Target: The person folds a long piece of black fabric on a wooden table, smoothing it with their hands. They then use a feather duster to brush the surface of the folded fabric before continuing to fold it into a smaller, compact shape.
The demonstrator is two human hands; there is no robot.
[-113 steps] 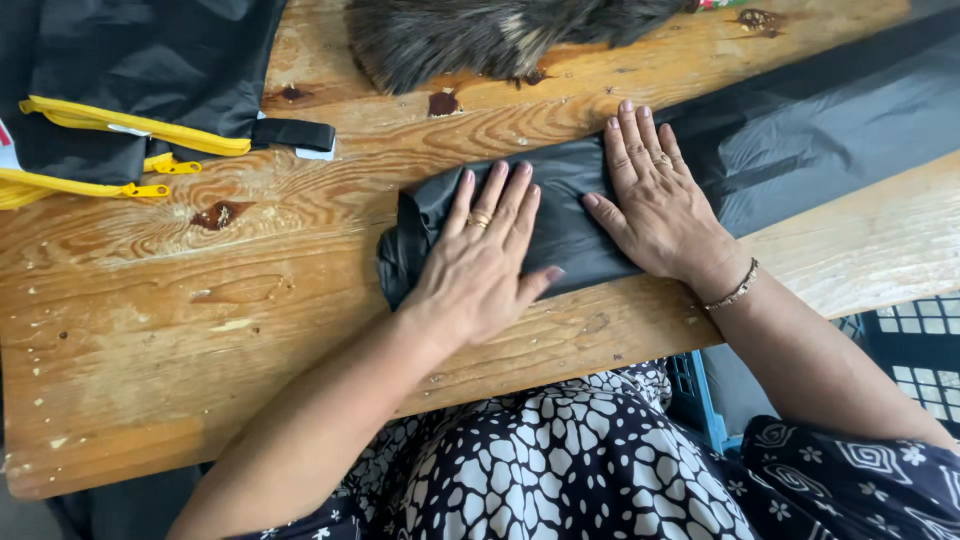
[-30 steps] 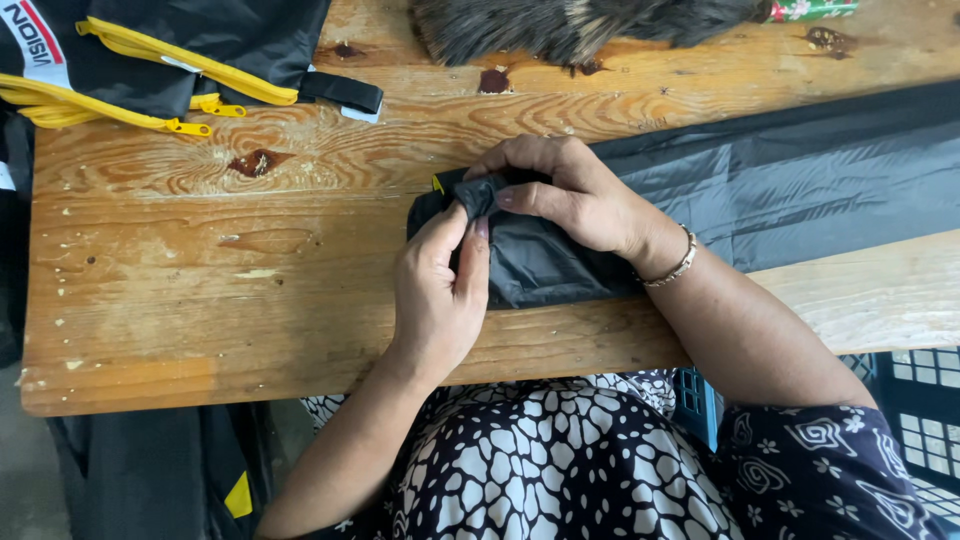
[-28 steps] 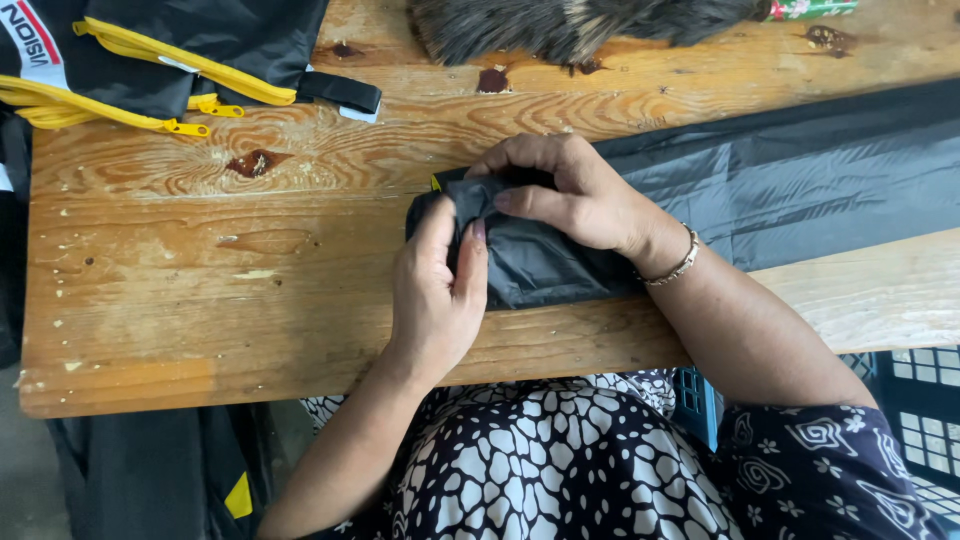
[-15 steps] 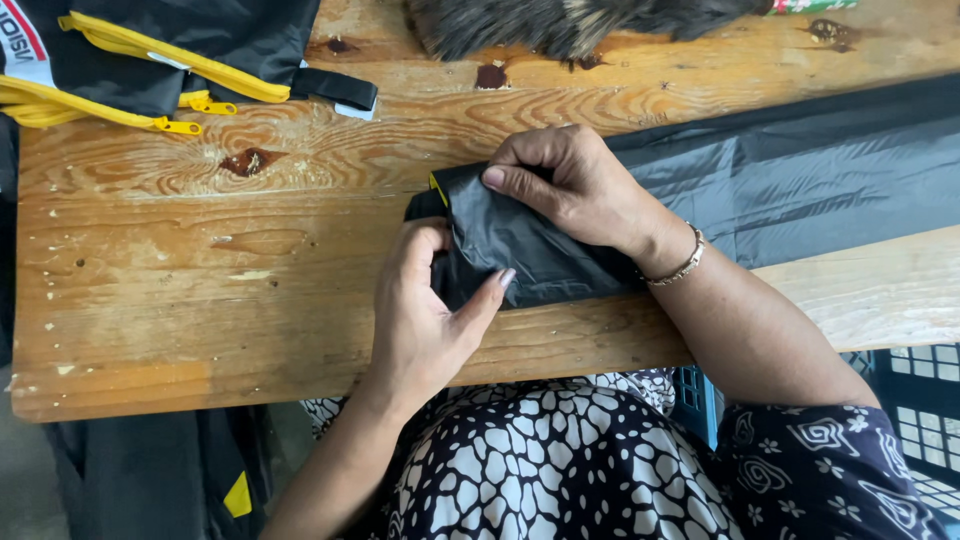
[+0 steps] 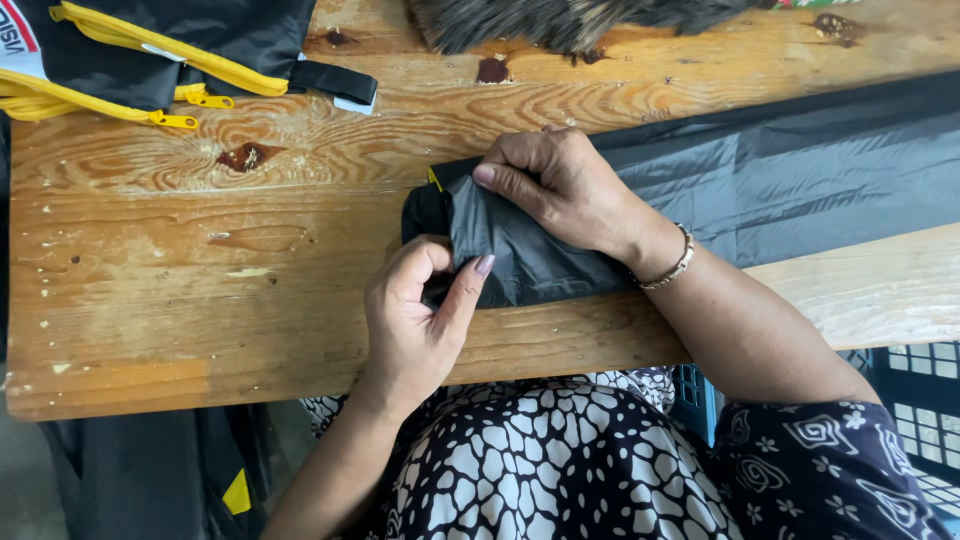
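Observation:
A long strip of thin black fabric (image 5: 760, 170) lies folded across the wooden table (image 5: 200, 290), its left end rolled into a small bundle with a bit of yellow trim showing. My left hand (image 5: 415, 320) pinches the near corner of that rolled end between thumb and fingers. My right hand (image 5: 560, 185), with a bracelet on the wrist, curls over the far side of the roll and grips it from above. Both hands sit close together at the bundle, near the table's front edge.
A black bag with yellow zippers (image 5: 150, 50) lies at the far left corner. Something dark and furry (image 5: 560, 20) rests at the table's far edge. Blue plastic crates (image 5: 915, 390) stand under the table at the right. My patterned dress fills the foreground.
Both hands went from lying flat on the fabric to gripping its rolled end. In the last second my left hand slid down to the roll's near corner; the right hand kept its hold.

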